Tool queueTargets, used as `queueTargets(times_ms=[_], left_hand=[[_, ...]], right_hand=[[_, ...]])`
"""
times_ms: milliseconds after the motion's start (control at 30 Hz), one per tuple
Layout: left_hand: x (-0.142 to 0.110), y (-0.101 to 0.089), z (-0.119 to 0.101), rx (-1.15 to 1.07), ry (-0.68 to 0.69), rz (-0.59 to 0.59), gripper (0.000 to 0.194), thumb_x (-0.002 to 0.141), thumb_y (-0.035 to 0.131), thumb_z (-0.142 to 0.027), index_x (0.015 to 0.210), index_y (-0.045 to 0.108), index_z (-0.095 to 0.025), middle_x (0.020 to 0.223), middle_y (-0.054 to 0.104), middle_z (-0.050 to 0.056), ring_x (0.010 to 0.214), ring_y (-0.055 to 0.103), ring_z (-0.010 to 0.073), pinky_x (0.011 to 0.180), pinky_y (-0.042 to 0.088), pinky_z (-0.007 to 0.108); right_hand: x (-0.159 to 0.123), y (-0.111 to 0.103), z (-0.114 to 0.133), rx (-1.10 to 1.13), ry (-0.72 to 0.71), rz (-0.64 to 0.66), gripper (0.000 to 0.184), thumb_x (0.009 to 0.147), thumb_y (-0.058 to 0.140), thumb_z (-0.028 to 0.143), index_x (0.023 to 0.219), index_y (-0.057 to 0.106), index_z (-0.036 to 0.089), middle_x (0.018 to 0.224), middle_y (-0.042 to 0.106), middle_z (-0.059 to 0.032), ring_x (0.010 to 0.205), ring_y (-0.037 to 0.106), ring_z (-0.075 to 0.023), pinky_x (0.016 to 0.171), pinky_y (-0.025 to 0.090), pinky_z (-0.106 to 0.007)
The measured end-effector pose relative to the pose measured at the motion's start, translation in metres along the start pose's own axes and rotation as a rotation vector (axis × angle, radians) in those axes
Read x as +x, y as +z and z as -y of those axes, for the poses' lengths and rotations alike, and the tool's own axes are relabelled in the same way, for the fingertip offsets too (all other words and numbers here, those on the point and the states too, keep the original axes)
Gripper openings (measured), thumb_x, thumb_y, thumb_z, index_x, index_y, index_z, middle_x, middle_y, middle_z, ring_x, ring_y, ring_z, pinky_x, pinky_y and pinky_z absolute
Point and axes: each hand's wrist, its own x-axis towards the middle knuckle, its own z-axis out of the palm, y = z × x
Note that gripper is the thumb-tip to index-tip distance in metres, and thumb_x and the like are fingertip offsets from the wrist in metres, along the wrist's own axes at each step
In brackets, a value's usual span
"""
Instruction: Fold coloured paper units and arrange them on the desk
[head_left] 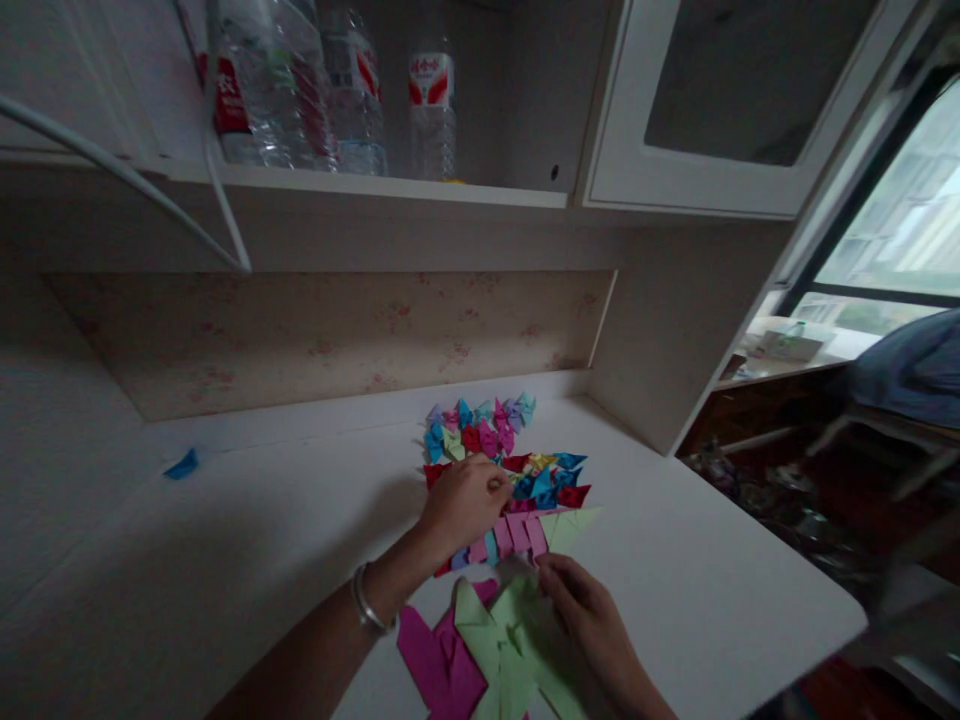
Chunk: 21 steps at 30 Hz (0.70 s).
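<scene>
My left hand (463,507), with a silver bracelet at its wrist, is over the rows of small folded paper pieces, fingers curled closed; what they grip is hidden. My right hand (585,605) makes a pinch at the near edge of a row of pink folded papers (517,535); what is between its fingertips is too small to name. A pale green pointed folded paper (570,527) ends that row on the right. Behind lie red, blue and yellow folded pieces (544,485) and a multicoloured group (484,425). Nearest me are larger light green (510,640) and magenta (442,660) folded papers.
A blue paper scrap (182,464) lies at the left on the white desk (315,490). Plastic bottles (433,110) stand on the shelf above, with a bent white rod (135,180) hanging in front. The desk's right edge borders a dim floor area with scattered items.
</scene>
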Motion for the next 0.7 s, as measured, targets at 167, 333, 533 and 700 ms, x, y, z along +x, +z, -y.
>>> queueTargets(times_ms=[167, 333, 533, 700], left_hand=[[0.056, 0.064, -0.034, 0.030, -0.018, 0.073, 0.028, 0.086, 0.046, -0.026, 0.082, 0.074, -0.020, 0.088, 0.070, 0.006, 0.079, 0.064, 0.0161, 0.070, 0.045, 0.023], [0.104, 0.110, -0.054, 0.060, -0.054, 0.119, 0.026, 0.083, 0.049, -0.020, 0.089, 0.073, -0.017, 0.098, 0.070, 0.012, 0.092, 0.065, 0.0212, 0.076, 0.048, 0.027], [0.135, 0.139, -0.061, 0.097, -0.093, 0.175, 0.027, 0.083, 0.048, -0.015, 0.099, 0.070, -0.012, 0.103, 0.069, 0.017, 0.098, 0.065, 0.0254, 0.077, 0.050, 0.030], [0.144, 0.156, -0.063, 0.116, -0.124, 0.203, 0.027, 0.082, 0.050, -0.013, 0.101, 0.069, -0.010, 0.101, 0.070, 0.020, 0.101, 0.064, 0.0269, 0.080, 0.050, 0.031]], right_hand=[[-0.010, -0.015, -0.020, -0.046, -0.005, -0.078, 0.035, 0.081, 0.058, 0.049, 0.090, 0.069, 0.017, 0.085, 0.069, -0.0051, 0.082, 0.060, -0.0215, 0.071, 0.045, -0.026], [-0.005, -0.011, -0.020, -0.099, -0.015, -0.044, 0.037, 0.084, 0.053, 0.050, 0.092, 0.069, 0.018, 0.083, 0.071, -0.0053, 0.079, 0.061, -0.0221, 0.070, 0.045, -0.027], [-0.001, -0.005, -0.015, -0.184, -0.019, 0.008, 0.038, 0.085, 0.050, 0.050, 0.087, 0.070, 0.017, 0.080, 0.071, -0.0060, 0.076, 0.062, -0.0224, 0.067, 0.045, -0.026], [0.000, 0.001, -0.008, -0.183, -0.033, 0.053, 0.039, 0.086, 0.048, 0.047, 0.091, 0.070, 0.015, 0.083, 0.072, -0.0078, 0.079, 0.063, -0.0234, 0.069, 0.046, -0.027]])
